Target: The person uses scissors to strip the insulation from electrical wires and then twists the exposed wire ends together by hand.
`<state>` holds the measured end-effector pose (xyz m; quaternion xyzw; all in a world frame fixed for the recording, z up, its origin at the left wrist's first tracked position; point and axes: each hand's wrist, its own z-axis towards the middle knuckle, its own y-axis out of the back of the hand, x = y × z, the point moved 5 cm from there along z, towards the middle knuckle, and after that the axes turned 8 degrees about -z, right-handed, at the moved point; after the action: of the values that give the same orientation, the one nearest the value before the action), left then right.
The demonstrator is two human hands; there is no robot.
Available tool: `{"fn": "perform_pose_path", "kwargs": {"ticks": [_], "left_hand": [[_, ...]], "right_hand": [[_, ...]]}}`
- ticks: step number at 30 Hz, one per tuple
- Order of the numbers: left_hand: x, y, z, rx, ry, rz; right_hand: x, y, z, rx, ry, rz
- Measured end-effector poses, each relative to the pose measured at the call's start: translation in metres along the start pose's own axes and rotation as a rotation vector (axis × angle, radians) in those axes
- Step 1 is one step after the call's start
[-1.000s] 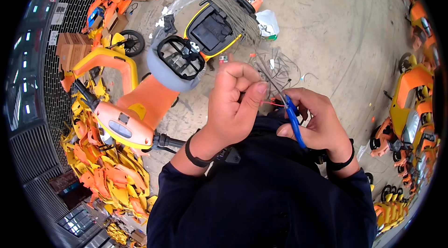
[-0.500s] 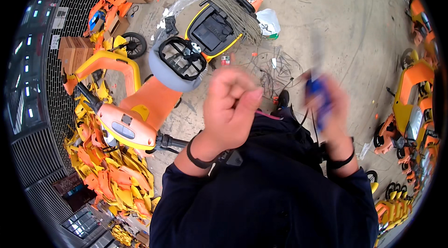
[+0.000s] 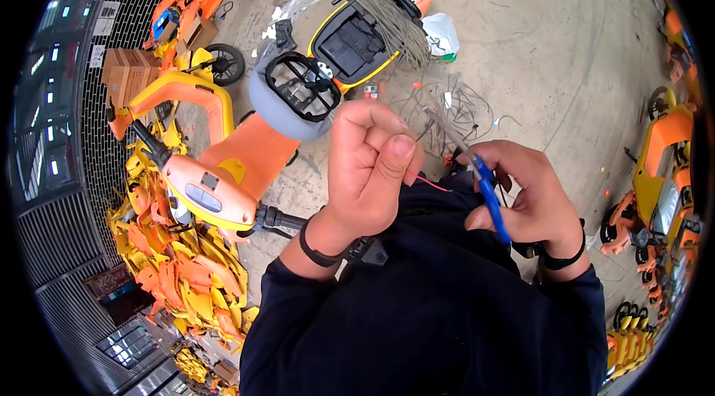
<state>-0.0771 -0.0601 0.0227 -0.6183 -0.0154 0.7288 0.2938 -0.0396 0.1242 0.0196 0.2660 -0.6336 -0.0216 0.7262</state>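
Floor (image 3: pixel 544 31), red wire (image 3: pixel 432 184) in left hand (image 3: pixel 369 165), blue-handled tool (image 3: pixel 491 201) closer in right hand (image 3: pixel 535 191)

Blue handles (image 3: pixel 491 202) look plastic, the garment (image 3: pixel 424 307) cloth.

We can read no words or numbers. Two white sheets (image 3: pixel 107 18) hang near the left edge of the brick wall (image 3: pixel 140 5); their print is too small for us, as is the dark square patch (image 3: pixel 211 181) on the orange scooter (image 3: pixel 182 173).
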Motion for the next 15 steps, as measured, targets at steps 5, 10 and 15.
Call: {"fn": "perform_pose_path", "kwargs": {"ticks": [5, 10, 15], "left_hand": [[0.0007, -0.0011, -0.0037, -0.032, 0.058, -0.02], [0.0017, -0.0032, -0.0023, -0.002, 0.084, -0.039], [0.0038, -0.0038, -0.0024, -0.002, 0.114, -0.034]], "right_hand": [[0.0145, -0.0034, 0.0062, -0.024, 0.069, -0.097], [0.0154, -0.0051, 0.0054, -0.054, 0.103, -0.143], [0.0133, -0.0061, 0.0058, -0.065, 0.109, -0.145]]}}
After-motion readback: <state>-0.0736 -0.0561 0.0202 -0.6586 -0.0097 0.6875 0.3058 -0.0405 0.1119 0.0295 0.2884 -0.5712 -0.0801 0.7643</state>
